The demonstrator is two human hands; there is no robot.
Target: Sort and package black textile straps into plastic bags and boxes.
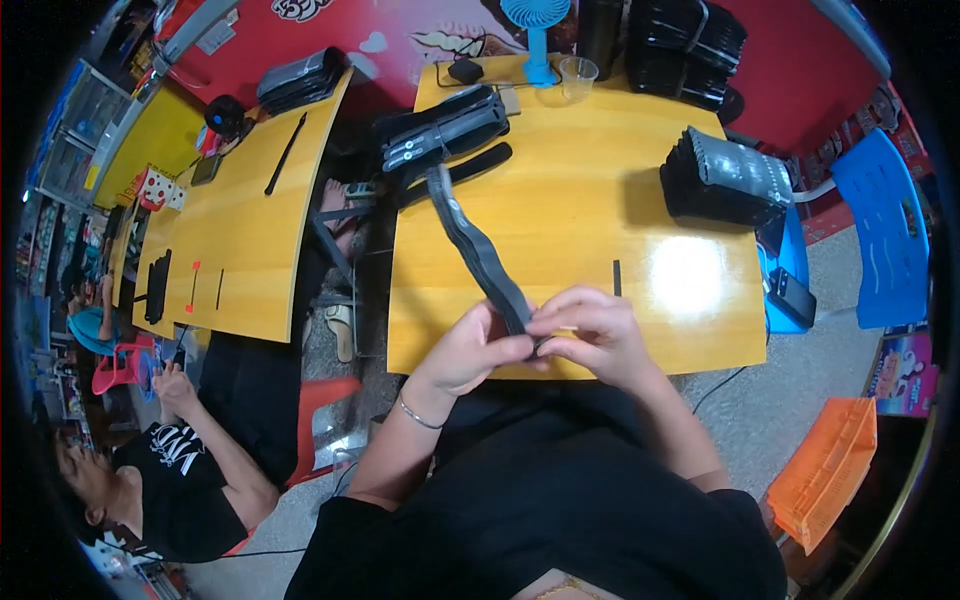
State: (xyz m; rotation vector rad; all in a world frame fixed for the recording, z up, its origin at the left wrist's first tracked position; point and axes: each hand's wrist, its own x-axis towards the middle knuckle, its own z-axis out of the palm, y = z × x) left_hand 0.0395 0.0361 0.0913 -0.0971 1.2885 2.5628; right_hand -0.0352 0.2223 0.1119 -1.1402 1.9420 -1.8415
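Note:
A bundle of long, flat black straps rises from my hands toward the far left of the table, bending slightly along its length. My left hand is closed around its near end, thumb on top. At that same end, my right hand pinches with thumb and fingertips; the exact spot it grips is partly covered by the fingers. Both hands are just over the table's near edge. Beyond the held straps lies a thicker tied bundle of black straps, with a loose black strap beside it.
On the yellow table are a short black strip, a stack of black packets, a blue fan and a clear cup. A co-worker sits left. Right are a blue chair and orange crate.

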